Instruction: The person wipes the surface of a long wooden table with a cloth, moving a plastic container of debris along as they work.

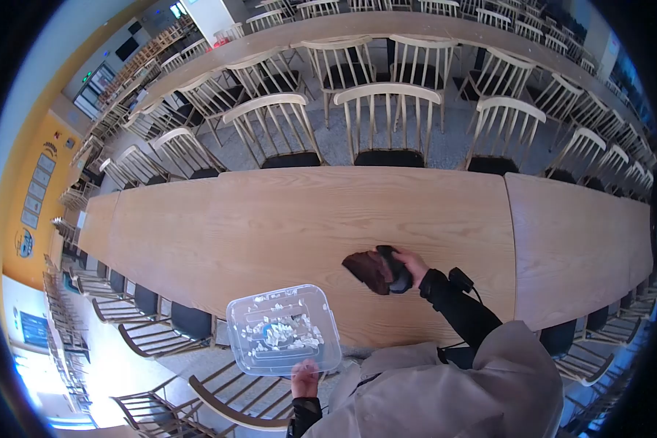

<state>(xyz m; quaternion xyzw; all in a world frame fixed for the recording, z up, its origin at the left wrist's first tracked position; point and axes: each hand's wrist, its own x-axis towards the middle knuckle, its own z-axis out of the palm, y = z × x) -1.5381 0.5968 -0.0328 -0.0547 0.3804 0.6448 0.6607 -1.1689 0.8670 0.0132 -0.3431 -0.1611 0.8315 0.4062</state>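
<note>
Pale wood-grained panels are joined into a long counter (299, 212), which is crossed by a seam (510, 233) toward the right. Its far side is lined with spindle-back chairs (389, 120) with dark seats, and beyond them a second table (387, 25) is flanked by more of the same. A curved wooden backrest (230, 409) is seen near the left grip (305, 379), and part of the counter's near edge is hidden by a grey-beige jacket (445, 398). A small black device (460, 279) with a cord is seen just beside the right forearm.

A clear plastic container (330, 354) is grasped at its near edge by the left grip and held out at the counter's near edge, left of the body. A dark folded item (369, 270) is grasped at its right end by the right grip (411, 266), over the near half of the counter — whether the wood is touched by it cannot be told.

The container is rectangular, with rounded corners, and white fragments (279, 336) are gathered in its middle and scattered around. The item is coloured reddish brown on the left and black toward the hand — its exact kind cannot be made out.
</note>
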